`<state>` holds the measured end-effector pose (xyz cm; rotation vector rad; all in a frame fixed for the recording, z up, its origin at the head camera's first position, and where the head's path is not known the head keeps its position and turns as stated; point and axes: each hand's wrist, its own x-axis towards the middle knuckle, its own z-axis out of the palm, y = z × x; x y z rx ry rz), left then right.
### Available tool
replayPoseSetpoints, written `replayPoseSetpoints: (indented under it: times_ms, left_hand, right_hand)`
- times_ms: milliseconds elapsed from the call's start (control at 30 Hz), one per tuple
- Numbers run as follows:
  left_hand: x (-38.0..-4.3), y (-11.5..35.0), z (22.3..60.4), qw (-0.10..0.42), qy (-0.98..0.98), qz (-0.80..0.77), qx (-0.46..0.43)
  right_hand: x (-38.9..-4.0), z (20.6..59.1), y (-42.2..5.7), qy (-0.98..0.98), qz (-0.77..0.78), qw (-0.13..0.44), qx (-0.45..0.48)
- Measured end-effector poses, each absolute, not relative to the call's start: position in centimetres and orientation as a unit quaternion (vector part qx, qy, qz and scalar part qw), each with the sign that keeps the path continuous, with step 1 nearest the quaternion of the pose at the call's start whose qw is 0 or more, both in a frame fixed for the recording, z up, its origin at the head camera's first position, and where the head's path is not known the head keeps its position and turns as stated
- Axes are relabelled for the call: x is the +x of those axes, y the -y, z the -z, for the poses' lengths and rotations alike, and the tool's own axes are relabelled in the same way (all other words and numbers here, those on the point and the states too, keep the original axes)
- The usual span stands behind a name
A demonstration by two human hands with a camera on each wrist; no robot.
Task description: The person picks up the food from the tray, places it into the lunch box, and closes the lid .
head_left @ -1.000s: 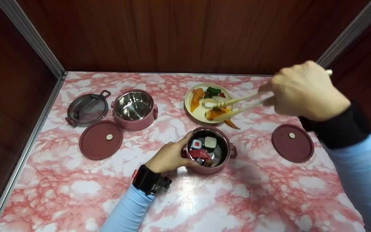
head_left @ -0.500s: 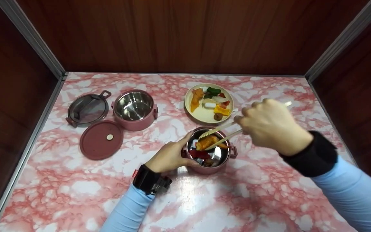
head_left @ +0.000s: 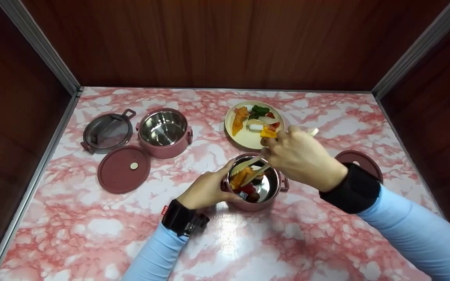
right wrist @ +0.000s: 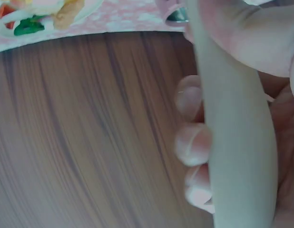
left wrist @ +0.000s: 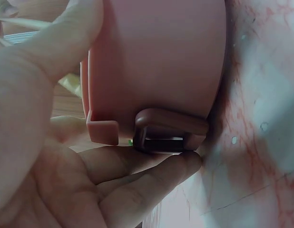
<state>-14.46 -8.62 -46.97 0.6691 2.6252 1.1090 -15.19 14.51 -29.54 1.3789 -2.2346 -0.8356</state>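
My left hand [head_left: 205,190] holds the left side of a pink lunch pot [head_left: 253,206] with a steel inside, thumb at its front rim. In the left wrist view, fingers lie beside the pot's dark side handle [left wrist: 173,121]. My right hand [head_left: 302,160] grips cream food tongs [right wrist: 240,137], its fingers curled round them. The tongs' tips are down inside the pot, on either side of an orange-brown food piece [head_left: 237,180]. Dark red and brown food pieces [head_left: 250,191] lie at the pot's front; the tongs and orange piece hide part of the inside.
Behind the pot stands a cream plate [head_left: 234,137] with several food pieces. To the left are a second pink pot [head_left: 164,151], a glass lid [head_left: 111,134] and a dark red lid [head_left: 121,175]. Another red lid [head_left: 359,162] is partly behind the right wrist.
My right hand has brought the tongs and the orange-brown piece from the plate down into the pot, then further left inside it. The left hand stays on the pot.
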Motion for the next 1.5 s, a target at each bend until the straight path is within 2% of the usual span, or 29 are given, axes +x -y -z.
replayPoseSetpoints:
  times_ms: [200, 500, 600, 667, 833, 967, 1100, 1200, 1500]
  left_hand:
    - [-14.5, 8.6, 47.1, 0.106, -0.892, -0.377, 0.227]
    - [-14.5, 8.6, 47.0, 0.110, -0.895, -0.371, 0.223]
    - [-14.5, 8.6, 47.0, 0.109, -0.896, -0.368, 0.221]
    - [-14.5, 8.5, 47.1, 0.103, -0.897, -0.367, 0.224]
    - [-14.6, 8.5, 47.1, 0.096, -0.898, -0.365, 0.225]
    - [-14.6, 8.5, 47.1, 0.100, -0.899, -0.362, 0.226]
    - [-14.8, 8.3, 47.0, 0.107, -0.897, -0.363, 0.228]
    - [-14.9, 8.2, 46.9, 0.112, -0.897, -0.364, 0.226]
    - [-14.7, 8.3, 46.9, 0.129, -0.898, -0.366, 0.209]
  right_hand:
    - [-15.8, 29.7, -14.9, 0.794, 0.289, 0.198, 0.498]
    - [-15.6, 27.5, -17.6, 0.864, 0.206, 0.133, 0.440]
    - [-15.1, 26.7, -19.3, 0.890, 0.147, 0.130, 0.411]
    - [-15.0, 26.6, -20.7, 0.897, 0.094, 0.164, 0.400]
    - [-15.3, 29.1, -24.8, 0.883, -0.045, 0.296, 0.362]
    - [-15.3, 32.7, -26.9, 0.891, -0.111, 0.335, 0.286]
    - [-14.9, 35.9, -27.7, 0.917, -0.139, 0.314, 0.204]
    - [-14.6, 37.4, -28.0, 0.938, -0.138, 0.274, 0.162]
    - [-15.7, 39.6, -28.2, 0.975, -0.113, 0.173, 0.086]
